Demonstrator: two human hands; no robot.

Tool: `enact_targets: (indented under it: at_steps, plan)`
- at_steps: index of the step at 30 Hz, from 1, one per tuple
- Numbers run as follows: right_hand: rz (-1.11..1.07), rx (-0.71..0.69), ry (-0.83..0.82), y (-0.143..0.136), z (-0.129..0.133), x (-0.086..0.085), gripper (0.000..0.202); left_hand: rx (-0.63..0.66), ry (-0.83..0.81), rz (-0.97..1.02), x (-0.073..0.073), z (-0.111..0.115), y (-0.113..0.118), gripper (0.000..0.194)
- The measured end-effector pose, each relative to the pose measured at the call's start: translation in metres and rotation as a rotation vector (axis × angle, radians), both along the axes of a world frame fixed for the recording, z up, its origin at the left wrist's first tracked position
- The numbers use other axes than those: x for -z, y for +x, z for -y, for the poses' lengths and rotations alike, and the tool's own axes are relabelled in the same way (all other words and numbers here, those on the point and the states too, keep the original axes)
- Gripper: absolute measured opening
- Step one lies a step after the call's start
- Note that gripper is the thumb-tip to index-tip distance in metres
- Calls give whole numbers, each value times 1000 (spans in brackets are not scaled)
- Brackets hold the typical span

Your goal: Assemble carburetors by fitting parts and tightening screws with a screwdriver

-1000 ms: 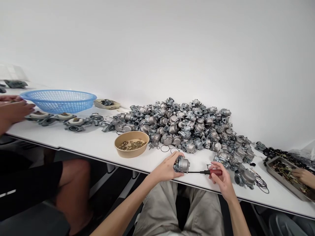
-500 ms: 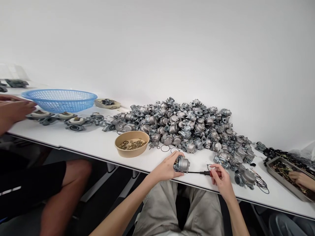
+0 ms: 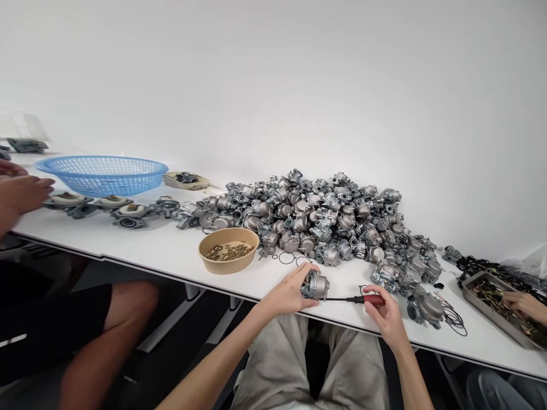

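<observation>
Near the table's front edge, my left hand (image 3: 290, 291) is closed around a metal carburetor (image 3: 318, 285), its rounded bowl facing right. My right hand (image 3: 385, 316) grips the red handle of a screwdriver (image 3: 374, 299), fingers curled over the handle. The dark shaft runs left and reaches the underside of the carburetor; the exact contact of the tip is hidden by the body. Behind my hands, thin black rubber rings (image 3: 287, 258) lie on the white table. A large pile of carburetors (image 3: 316, 210) rises beyond them.
A tan bowl (image 3: 228, 265) of small brass parts stands left of my hands. Further left are a blue basket (image 3: 102, 176) and a co-worker's hand (image 3: 25, 191). At right, another person's hand (image 3: 523, 304) reaches into a metal tray (image 3: 491, 319). Loose black rings (image 3: 455, 322) lie nearby.
The fingers of my right hand have shifted on the screwdriver handle, showing more of its red. The carburetor stays in place. The co-worker's hand at left has moved slightly left.
</observation>
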State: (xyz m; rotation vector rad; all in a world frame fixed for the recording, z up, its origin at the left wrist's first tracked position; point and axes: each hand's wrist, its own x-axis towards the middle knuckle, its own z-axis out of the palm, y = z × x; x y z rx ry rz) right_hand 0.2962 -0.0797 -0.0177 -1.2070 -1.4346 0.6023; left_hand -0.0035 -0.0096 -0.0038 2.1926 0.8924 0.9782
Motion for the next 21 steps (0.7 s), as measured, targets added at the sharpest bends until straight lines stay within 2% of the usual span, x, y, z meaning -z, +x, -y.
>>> enact_targets:
  at_steps: [6,10,15,21]
  plan:
    - [52,43,-15,-2,2,-4,44,-13,7,-2,0,0,0,59]
    - [51,-25,67,0,2,-1,42,9,-4,-10,0,-1,0,59]
    - [-10,2,-45,2,0,1,44,5,2,-9,-1,0,0,60]
    - [55,-78,27,7,0,-3,42,5,-2,-17,-2,0,-1,60]
